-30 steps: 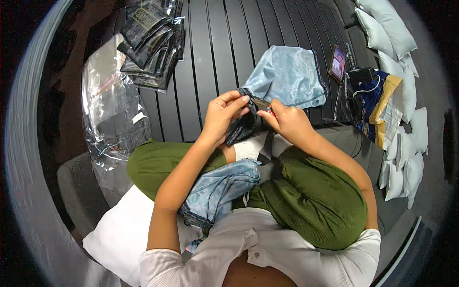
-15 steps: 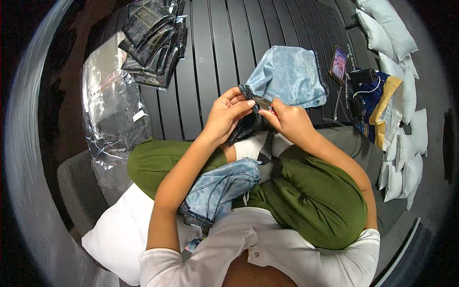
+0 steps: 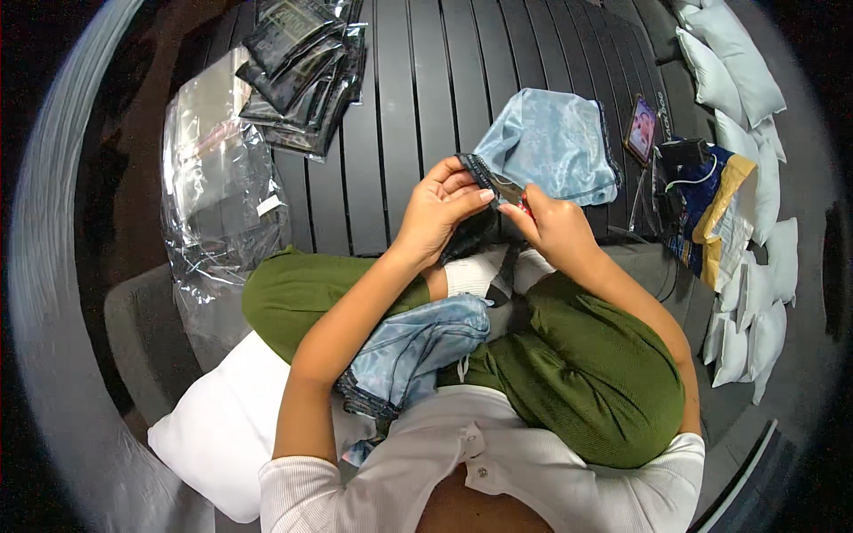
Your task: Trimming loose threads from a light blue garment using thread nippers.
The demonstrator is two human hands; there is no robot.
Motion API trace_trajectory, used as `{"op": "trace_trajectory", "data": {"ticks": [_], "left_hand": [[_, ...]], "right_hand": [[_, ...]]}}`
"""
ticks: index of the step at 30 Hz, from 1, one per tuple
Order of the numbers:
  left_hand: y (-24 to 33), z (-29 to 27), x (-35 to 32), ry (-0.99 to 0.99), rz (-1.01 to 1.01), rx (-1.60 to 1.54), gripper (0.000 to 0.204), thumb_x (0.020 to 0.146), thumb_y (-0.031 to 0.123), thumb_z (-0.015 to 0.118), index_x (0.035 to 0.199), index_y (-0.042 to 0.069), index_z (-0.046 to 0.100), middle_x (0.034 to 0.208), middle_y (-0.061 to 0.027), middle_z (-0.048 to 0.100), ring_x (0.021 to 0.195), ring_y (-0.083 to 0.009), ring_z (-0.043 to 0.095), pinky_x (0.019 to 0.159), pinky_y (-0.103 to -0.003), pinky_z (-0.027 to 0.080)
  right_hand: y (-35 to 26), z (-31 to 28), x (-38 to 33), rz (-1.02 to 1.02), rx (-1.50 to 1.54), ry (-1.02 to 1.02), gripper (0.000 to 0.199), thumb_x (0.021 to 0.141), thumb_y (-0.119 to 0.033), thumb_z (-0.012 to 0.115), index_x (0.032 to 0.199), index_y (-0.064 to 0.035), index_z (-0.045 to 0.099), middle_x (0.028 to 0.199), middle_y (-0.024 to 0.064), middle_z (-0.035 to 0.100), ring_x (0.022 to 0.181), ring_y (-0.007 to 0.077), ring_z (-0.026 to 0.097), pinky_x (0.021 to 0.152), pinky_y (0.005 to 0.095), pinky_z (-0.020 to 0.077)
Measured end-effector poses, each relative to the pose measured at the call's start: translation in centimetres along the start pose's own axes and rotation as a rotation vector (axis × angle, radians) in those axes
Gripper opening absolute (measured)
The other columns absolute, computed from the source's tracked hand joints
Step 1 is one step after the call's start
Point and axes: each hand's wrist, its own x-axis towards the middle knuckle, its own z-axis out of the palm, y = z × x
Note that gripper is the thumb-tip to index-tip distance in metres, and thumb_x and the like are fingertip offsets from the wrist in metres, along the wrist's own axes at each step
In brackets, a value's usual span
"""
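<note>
Dark fabric, a small black garment (image 3: 480,209) with a tag, is hanging between both hands above the person's crossed legs, just in front of the light blue cloth (image 3: 551,142) lying on the slatted floor. The left hand (image 3: 437,206) is pinching its top edge; the right hand (image 3: 553,226) is gripping the tag end. Since a second ago, both hands are staying put, fingers barely shifting.
</note>
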Motion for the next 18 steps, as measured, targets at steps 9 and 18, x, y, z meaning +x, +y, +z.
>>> {"op": "trace_trajectory", "data": {"ticks": [9,18], "left_hand": [[-0.52,0.34,-0.31,0.046,0.092,0.038,0.037,0.074,-0.007,0.061,0.106,0.001,0.045,0.098,-0.0086,0.056,0.090,-0.0141,0.056,0.080,-0.025,0.047],[-0.67,0.41,-0.51,0.059,0.029,-0.042,0.035,0.076,-0.006,0.059,0.107,0.002,0.043,0.096,-0.0107,0.060,0.087,-0.0144,0.059,0.076,-0.024,0.049]], "right_hand": [[-0.09,0.18,0.25,0.020,0.006,-0.020,0.033,0.083,-0.030,0.056,0.076,-0.0012,0.043,0.053,0.0170,0.051,0.048,0.0355,0.054,0.041,0.0403,0.0411],[-0.34,0.22,0.45,0.005,0.007,-0.004,0.032,0.083,-0.029,0.056,0.077,-0.0013,0.042,0.053,0.0166,0.051,0.048,0.0354,0.054,0.041,0.0402,0.0410]]}}
